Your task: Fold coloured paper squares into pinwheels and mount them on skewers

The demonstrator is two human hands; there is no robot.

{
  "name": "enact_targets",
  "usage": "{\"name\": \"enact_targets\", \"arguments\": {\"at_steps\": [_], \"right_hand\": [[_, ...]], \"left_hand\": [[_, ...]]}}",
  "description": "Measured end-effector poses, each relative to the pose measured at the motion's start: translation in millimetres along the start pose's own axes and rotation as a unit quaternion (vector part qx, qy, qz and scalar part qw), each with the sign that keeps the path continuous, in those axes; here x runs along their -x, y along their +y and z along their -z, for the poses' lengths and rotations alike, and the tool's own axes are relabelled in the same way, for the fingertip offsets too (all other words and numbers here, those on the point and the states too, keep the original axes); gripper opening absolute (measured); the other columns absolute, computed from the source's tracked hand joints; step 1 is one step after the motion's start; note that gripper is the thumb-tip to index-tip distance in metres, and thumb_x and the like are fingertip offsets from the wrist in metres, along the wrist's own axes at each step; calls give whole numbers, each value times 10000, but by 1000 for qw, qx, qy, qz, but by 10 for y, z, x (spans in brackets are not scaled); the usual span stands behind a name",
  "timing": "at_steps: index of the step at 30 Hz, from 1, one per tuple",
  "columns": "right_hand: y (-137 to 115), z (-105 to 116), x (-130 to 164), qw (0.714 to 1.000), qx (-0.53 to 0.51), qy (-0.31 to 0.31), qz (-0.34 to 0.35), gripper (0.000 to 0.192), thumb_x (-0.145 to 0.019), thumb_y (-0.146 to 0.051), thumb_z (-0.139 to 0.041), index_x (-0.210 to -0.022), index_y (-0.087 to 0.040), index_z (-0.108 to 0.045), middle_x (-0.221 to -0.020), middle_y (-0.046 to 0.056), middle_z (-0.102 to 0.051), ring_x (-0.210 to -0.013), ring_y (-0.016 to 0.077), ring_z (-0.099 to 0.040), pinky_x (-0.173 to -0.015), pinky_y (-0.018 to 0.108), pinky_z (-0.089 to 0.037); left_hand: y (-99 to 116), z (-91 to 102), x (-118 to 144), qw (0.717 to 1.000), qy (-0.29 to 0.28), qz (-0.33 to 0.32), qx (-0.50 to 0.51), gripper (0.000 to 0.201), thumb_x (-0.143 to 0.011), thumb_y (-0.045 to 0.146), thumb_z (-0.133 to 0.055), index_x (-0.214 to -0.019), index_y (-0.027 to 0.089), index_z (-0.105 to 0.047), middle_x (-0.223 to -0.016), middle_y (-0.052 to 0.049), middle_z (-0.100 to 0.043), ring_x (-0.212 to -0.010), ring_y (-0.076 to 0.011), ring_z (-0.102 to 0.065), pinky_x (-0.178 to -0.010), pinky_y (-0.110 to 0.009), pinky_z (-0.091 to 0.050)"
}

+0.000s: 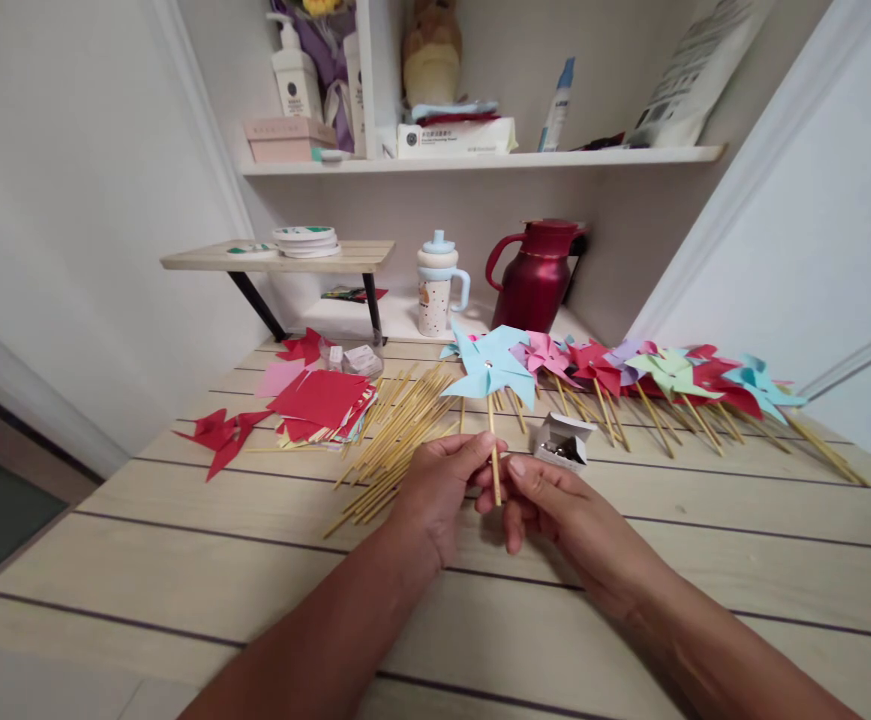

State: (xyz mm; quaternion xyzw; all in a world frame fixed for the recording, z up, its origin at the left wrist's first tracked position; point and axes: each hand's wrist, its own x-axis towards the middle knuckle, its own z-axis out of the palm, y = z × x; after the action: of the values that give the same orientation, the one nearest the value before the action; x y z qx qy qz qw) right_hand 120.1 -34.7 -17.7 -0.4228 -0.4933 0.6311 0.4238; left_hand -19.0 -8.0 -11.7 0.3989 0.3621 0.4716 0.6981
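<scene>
A light blue paper pinwheel (489, 366) stands upright on a wooden stick (496, 475) in front of me. My left hand (446, 485) is closed on that stick, its thumb pressed along the front just below the blades. My right hand (544, 495) is close on the other side of the stick, with loosely curled fingers apart and fingertips reaching behind the lower end. Whether those fingertips touch the stick is partly hidden. Just beyond my right hand sits a small open box (564, 442) of dark, shiny little pieces. Loose wooden sticks (397, 440) lie beside my left hand.
Finished pinwheels (671, 372) in several colours lie in a row along the right. At left are stacked paper squares (322, 400) and a red folded pinwheel shape (223, 435). Behind stand a cup (435, 290), a red jug (536, 280) and a small raised shelf (210, 256) carrying tape rolls.
</scene>
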Motion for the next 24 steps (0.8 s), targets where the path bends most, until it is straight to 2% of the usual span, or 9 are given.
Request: {"name": "enact_targets", "arguments": {"at_steps": [4, 7, 11, 17, 24], "right_hand": [[-5, -27, -10, 1000, -11, -2, -1, 378, -801, -524, -686, -938, -172, -676, -821, 39, -724, -464, 86, -542, -551, 259, -433], [17, -36, -38, 999, -24, 27, -5, 362, -688, -467, -801, -820, -166, -649, -698, 19, -703, -426, 89, -524, -472, 242, -410], [52, -26, -75, 998, -36, 43, 7, 364, -665, -460, -819, -735, -159, -627, -643, 13, -691, -409, 80, -516, -442, 228, -397], [29, -11, -90, 997, -48, 60, -1, 478, -590, -472, -862, -853, -191, -578, -605, 4, -709, -371, 89, -506, -410, 223, -387], [73, 12, -126, 996, -56, 65, 30, 415, -629, -448, -847, -682, -178, -536, -617, 26, -722, -359, 74, -518, -389, 202, -377]], "left_hand": [[-10, -6, 0, 1000, 31, 3, -6, 370, -707, 478, -765, -781, 120, -714, -542, 43, -487, -422, -51, -401, -451, -210, -284], [-35, -18, -1, 999, 40, -6, -30, 381, -712, 482, -762, -776, 108, -727, -558, 22, -528, -451, -62, -427, -479, -224, -323], [-52, -27, -3, 998, 37, -17, -37, 381, -719, 485, -755, -780, 109, -739, -548, 17, -536, -482, -82, -451, -531, -245, -359], [-55, 13, -27, 999, 26, -24, -24, 376, -709, 500, -761, -683, 130, -697, -580, 6, -551, -505, -91, -448, -582, -270, -376], [-68, 47, -42, 998, 33, -35, -38, 383, -717, 503, -759, -752, 123, -741, -625, -8, -560, -610, -117, -491, -648, -267, -406]]}}
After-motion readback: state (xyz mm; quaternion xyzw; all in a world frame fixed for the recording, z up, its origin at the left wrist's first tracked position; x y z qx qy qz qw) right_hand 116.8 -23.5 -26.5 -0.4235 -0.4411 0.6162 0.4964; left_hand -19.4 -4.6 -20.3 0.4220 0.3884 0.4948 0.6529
